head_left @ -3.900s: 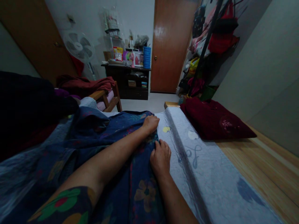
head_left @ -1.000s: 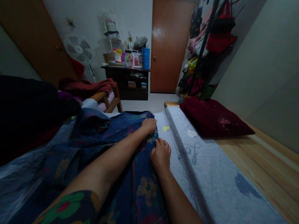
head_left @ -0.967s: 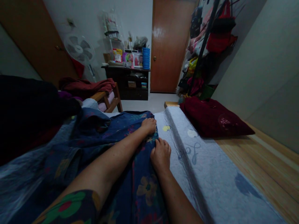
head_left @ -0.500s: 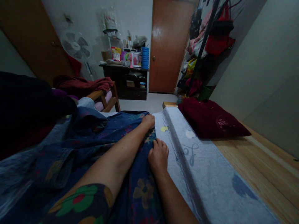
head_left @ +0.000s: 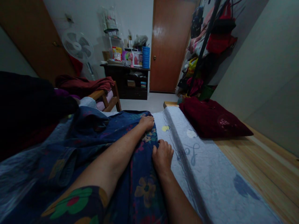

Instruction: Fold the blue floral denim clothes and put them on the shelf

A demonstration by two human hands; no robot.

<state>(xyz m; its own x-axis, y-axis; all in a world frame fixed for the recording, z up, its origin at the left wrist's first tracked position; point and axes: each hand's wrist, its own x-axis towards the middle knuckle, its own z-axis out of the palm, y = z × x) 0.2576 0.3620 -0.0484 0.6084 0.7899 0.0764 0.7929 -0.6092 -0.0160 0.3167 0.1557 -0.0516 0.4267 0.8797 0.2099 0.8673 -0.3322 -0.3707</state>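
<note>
A blue flower-print denim garment lies spread over the bed, with a cuff folded to the left. My left hand rests at the far part of its right edge, fingers curled over the cloth and partly hidden. Nearer to me, my right hand is beside the same edge, over the bedsheet. Its thumb is close to the cloth, and the fingers are loosely bent and apart with nothing seen in them.
A folded maroon garment lies on the right, partly over the wooden bed edge. The pale printed bedsheet has a grey stripe. Dark clothes are heaped left. Beyond stand a wooden chair, fan and dark cabinet.
My right hand has shifted right, slightly off the garment's edge, and its fingers have loosened. My left hand has slid slightly nearer along the edge.
</note>
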